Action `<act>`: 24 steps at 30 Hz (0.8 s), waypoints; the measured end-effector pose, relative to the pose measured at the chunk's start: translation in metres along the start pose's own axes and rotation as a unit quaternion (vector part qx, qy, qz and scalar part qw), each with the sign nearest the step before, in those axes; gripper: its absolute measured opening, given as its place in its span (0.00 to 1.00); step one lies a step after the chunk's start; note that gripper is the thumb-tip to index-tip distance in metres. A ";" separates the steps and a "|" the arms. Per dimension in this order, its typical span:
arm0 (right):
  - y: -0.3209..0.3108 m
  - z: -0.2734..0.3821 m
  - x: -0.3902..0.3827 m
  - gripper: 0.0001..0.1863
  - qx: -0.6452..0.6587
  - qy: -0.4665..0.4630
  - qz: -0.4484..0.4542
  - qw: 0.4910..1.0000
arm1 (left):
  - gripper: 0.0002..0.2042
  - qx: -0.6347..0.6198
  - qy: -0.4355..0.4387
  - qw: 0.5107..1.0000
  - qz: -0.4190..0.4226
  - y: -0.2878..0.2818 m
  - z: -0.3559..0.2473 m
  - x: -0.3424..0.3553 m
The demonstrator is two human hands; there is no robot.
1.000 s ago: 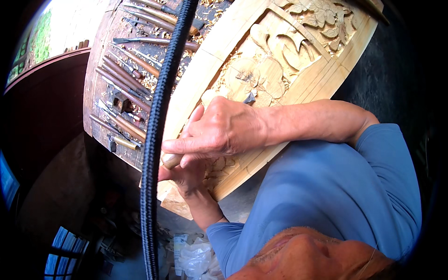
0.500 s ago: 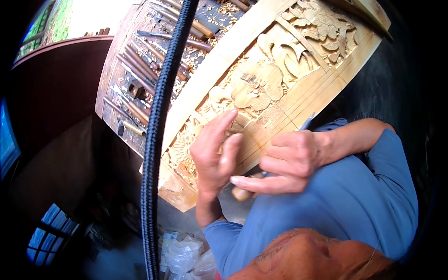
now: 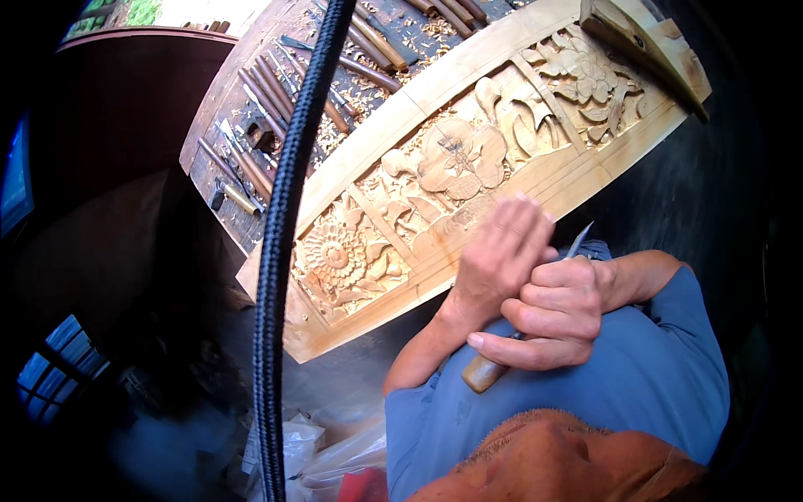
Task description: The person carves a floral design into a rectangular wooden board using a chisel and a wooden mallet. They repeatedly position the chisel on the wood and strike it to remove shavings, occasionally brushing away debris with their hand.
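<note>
My right hand point(image 3: 552, 314) is closed around a carving chisel with a wooden handle point(image 3: 483, 373); its thin metal blade point(image 3: 579, 238) points up past my fingers. My left hand point(image 3: 502, 251) lies just beside it, fingers stretched out over the near edge of a pale carved wooden panel point(image 3: 443, 263); whether it touches the wood I cannot tell. The panel bears relief flowers and leaves in framed sections, a round petalled bloom point(image 3: 335, 251) at the left and a broad flower point(image 3: 464, 167) with pencil marks in the middle.
Many chisels and gouges point(image 3: 272, 100) lie among shavings on a dark workbench point(image 3: 219, 100), with a small hammer point(image 3: 226, 192). A thick black cord point(image 3: 284, 217) hangs across the view. A long dark wooden piece point(image 3: 636, 54) rests on the panel's right end. Plastic bags point(image 3: 335, 460) sit low down.
Both hands have moved rightward off the panel's left part toward my body. My left hand has come away from the chisel and opened; my right hand now holds it with the blade pointing up.
</note>
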State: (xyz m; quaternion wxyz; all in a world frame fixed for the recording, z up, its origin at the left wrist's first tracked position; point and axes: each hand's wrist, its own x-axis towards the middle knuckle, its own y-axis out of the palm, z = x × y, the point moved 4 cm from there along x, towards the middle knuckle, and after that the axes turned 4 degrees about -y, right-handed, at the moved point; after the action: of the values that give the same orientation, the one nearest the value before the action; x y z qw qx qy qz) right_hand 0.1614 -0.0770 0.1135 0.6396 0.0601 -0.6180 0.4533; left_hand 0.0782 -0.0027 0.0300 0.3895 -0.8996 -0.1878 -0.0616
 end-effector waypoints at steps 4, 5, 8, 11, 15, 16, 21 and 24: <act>-0.004 0.004 0.001 0.16 0.029 -0.029 0.048 0.998 | 0.29 0.151 -0.061 0.983 -0.084 -0.010 0.009 0.020; -0.005 0.005 0.000 0.16 0.023 -0.035 0.045 0.998 | 0.29 0.164 -0.068 0.980 -0.084 -0.012 0.008 0.022; -0.004 0.004 0.005 0.16 0.035 -0.044 0.045 0.997 | 0.20 -0.100 0.015 0.992 -0.074 -0.018 -0.004 0.011; -0.008 -0.002 0.008 0.18 0.005 -0.014 0.019 1.000 | 0.15 -0.304 -0.118 0.937 -0.129 -0.017 -0.011 -0.006; -0.001 -0.014 0.014 0.22 0.010 0.033 0.073 0.997 | 0.32 -0.541 -0.258 0.780 -0.180 0.000 0.016 -0.063; 0.004 -0.017 0.014 0.24 -0.001 0.027 0.096 0.995 | 0.40 -0.587 -0.241 0.745 -0.203 -0.004 0.016 -0.071; 0.055 -0.026 0.014 0.19 0.019 0.010 0.126 0.992 | 0.60 -0.615 -0.336 0.638 -0.318 -0.032 0.022 -0.102; 0.092 -0.032 0.007 0.11 0.035 -0.045 0.101 0.993 | 0.62 -0.565 -0.359 0.656 -0.349 -0.048 0.028 -0.110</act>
State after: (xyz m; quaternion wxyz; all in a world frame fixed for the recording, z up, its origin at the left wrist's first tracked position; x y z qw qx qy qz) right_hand 0.1235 0.0012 0.0678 0.5594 0.0405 -0.6328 0.5339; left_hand -0.0432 0.0158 0.0150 -0.3418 -0.7666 -0.5420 0.0409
